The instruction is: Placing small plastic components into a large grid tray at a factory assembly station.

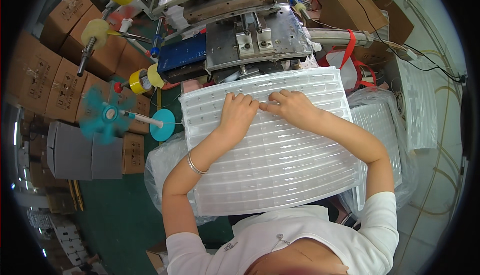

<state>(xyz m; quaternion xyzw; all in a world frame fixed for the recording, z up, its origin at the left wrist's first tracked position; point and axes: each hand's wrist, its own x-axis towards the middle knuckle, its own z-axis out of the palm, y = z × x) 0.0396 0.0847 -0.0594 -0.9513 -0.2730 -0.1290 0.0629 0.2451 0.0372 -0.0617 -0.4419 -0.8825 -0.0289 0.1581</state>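
At centre frame a clear tray [280, 160] lies below the machine [255, 35]; the left hand [239, 115] rests on it, fingers curled; the right hand [292, 107] pinches at its upper rows; a silver bangle [195, 165] circles the left wrist.

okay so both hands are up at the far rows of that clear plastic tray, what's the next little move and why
Probably pinch and lift a small part from the far rows. Both the left hand and the right hand rest curled on the clear ribbed tray, fingertips nearly meeting there. What lies under them is too small to tell.
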